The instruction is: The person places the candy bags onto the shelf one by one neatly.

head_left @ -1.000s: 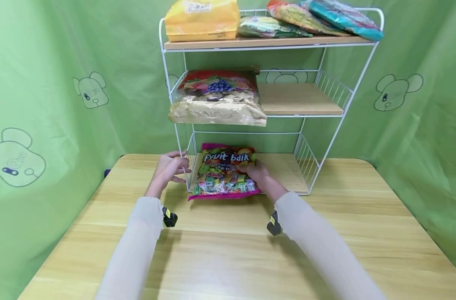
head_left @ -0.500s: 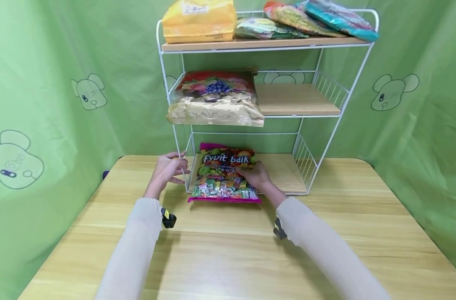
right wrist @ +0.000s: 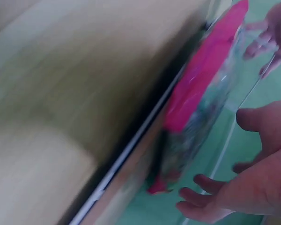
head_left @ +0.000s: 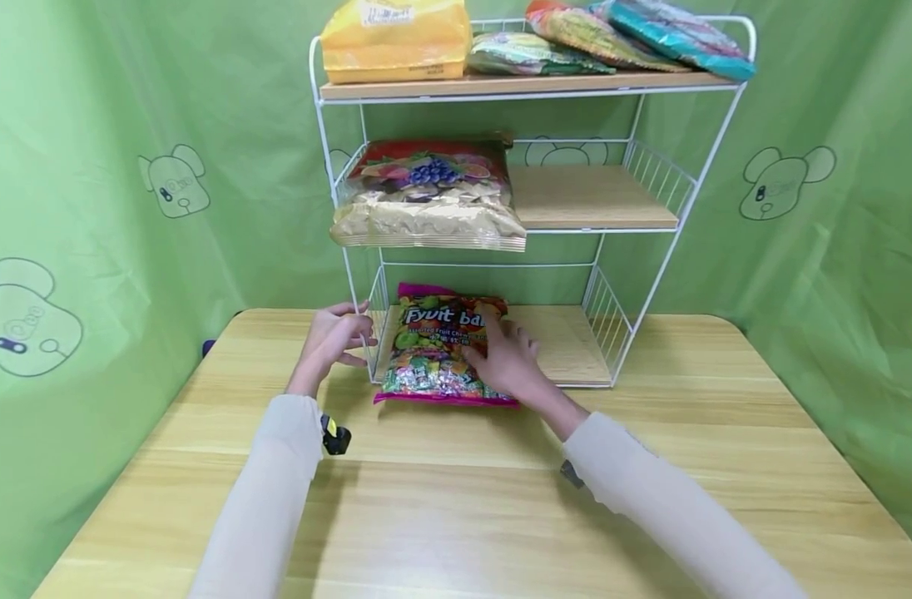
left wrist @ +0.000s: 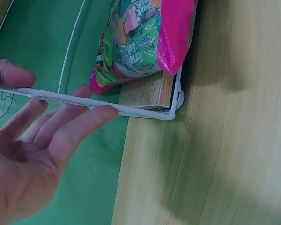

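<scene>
A candy bag [head_left: 429, 362] with magenta edges, printed "Fyuit baik", lies on the bottom board of a white wire rack [head_left: 669, 270], its front edge overhanging. At the rack's front left post is my left hand [head_left: 330, 339]; the left wrist view has the thumb and fingers around the white post [left wrist: 131, 110]. My right hand [head_left: 507, 359] is over the right part of the bag in the head view and hides some lettering. From the right wrist, that hand [right wrist: 264, 164] appears beside the bag [right wrist: 203, 98] with loosely bent fingers and nothing in them.
A large gold and red bag [head_left: 433, 200] sticks out past the middle board's front edge. Up top are a yellow bag [head_left: 396, 42] and several colourful packets [head_left: 673, 37]. The rack stands on a wooden table [head_left: 441, 507] before a green curtain [head_left: 66, 208].
My right hand has come off the bag's right side and now hovers over its face, thumb and fingers spread. The left hand stays at the post. The bag is nearly unmoved.
</scene>
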A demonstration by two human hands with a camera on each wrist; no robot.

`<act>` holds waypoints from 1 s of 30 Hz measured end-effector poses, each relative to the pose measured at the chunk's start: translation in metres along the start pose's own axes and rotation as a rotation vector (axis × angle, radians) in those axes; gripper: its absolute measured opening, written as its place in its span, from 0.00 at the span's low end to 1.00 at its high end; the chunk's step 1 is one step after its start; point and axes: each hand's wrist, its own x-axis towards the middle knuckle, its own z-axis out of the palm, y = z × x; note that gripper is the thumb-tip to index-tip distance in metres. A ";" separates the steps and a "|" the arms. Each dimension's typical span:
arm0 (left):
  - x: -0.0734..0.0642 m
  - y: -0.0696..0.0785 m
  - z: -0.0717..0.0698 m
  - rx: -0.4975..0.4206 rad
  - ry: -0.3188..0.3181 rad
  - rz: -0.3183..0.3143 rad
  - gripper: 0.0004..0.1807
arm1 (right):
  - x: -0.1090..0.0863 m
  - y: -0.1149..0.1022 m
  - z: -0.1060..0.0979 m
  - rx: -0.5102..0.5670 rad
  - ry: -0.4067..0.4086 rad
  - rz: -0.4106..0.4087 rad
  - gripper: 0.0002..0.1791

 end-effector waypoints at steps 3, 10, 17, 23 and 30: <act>0.000 0.000 0.000 0.001 0.001 0.002 0.28 | -0.010 -0.014 0.003 -0.048 -0.100 0.015 0.46; -0.001 0.001 0.003 -0.010 0.000 -0.003 0.27 | -0.024 -0.024 0.023 -0.174 -0.237 0.034 0.52; -0.001 0.001 0.007 -0.012 -0.008 -0.008 0.31 | -0.026 -0.019 0.033 -0.185 -0.223 0.048 0.50; 0.001 0.001 0.004 0.002 0.000 -0.003 0.31 | -0.021 -0.023 0.031 -0.173 -0.227 0.042 0.49; 0.000 0.000 0.001 0.000 0.012 -0.010 0.30 | -0.018 -0.030 0.035 -0.150 -0.231 0.032 0.49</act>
